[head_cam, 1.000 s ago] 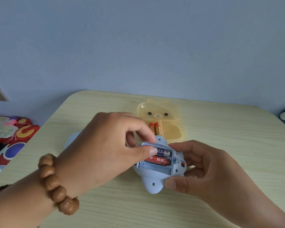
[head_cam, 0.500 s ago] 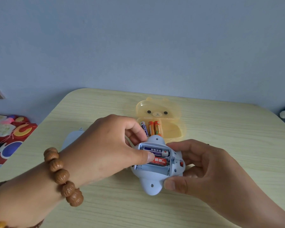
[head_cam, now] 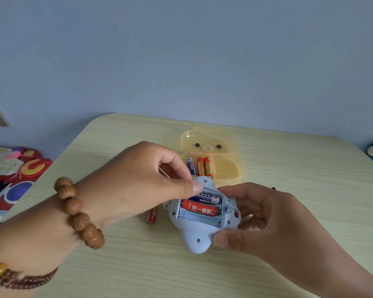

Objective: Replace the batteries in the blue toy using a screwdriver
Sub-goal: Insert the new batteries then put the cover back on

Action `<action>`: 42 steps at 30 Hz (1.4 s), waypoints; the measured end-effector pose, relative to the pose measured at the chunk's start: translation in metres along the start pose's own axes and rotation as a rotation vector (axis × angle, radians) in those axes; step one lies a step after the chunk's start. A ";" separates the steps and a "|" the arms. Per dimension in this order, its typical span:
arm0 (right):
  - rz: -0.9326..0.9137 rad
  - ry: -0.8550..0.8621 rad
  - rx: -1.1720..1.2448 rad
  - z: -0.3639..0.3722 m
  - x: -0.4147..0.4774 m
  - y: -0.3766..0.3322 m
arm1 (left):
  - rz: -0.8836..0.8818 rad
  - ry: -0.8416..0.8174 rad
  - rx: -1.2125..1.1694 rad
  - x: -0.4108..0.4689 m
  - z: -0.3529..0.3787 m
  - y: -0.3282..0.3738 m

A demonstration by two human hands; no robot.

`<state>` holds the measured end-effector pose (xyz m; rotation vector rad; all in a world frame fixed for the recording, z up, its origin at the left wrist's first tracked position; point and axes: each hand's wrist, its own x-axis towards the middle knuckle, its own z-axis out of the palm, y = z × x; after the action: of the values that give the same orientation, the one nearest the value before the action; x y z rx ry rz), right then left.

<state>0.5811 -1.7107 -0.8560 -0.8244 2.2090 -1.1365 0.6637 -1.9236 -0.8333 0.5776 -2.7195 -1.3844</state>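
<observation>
**Blue toy, battery bay open, two cells seated**

Blue toy (head_cam: 199,231): underside up, near the table's (head_cam: 289,190) middle, clamped by the right hand (head_cam: 265,220) at its right side. Open bay holds a blue battery (head_cam: 207,198) and a red battery (head_cam: 199,209); nearest slot bare. Left hand (head_cam: 138,181): fingers curled, thumb tip at the bay's far rim, gripping nothing visible. Yellow bear case (head_cam: 211,160), lid up, just behind the toy: three batteries (head_cam: 200,166). Loose red battery (head_cam: 152,216) left of the toy. Right half of the table open.
</observation>
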 end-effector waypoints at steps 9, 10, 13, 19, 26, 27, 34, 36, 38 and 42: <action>-0.012 -0.001 -0.001 0.000 0.001 0.002 | -0.047 -0.066 -0.064 -0.001 0.004 -0.002; -0.014 0.001 0.001 0.000 0.000 0.002 | -0.052 -0.059 -0.067 -0.001 0.005 -0.002; -0.020 0.009 0.013 0.000 0.001 0.002 | -0.080 -0.058 -0.091 0.000 0.006 -0.002; -0.015 0.002 0.008 0.000 0.000 0.002 | -0.099 -0.050 -0.094 0.001 0.008 0.000; -0.035 0.010 0.007 -0.001 0.000 0.003 | -0.027 -0.058 -0.070 -0.004 0.004 -0.002; -0.037 0.010 0.012 -0.001 0.000 0.003 | -0.023 -0.077 -0.063 -0.006 -0.002 -0.003; -0.042 0.015 0.059 -0.001 0.001 0.007 | 0.023 -0.080 0.623 -0.017 -0.021 -0.020; -0.050 0.014 0.069 -0.001 0.002 0.007 | 0.050 -0.098 0.666 -0.015 -0.014 -0.023; -0.053 0.012 0.075 -0.001 0.002 0.007 | 0.061 -0.082 0.669 -0.013 -0.010 -0.025; -0.047 0.011 0.079 -0.001 0.001 0.008 | 0.065 0.020 0.474 -0.011 -0.012 -0.030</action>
<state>0.5771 -1.7071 -0.8623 -0.8425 2.1489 -1.2456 0.6851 -1.9454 -0.8476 0.5071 -3.0251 -0.7080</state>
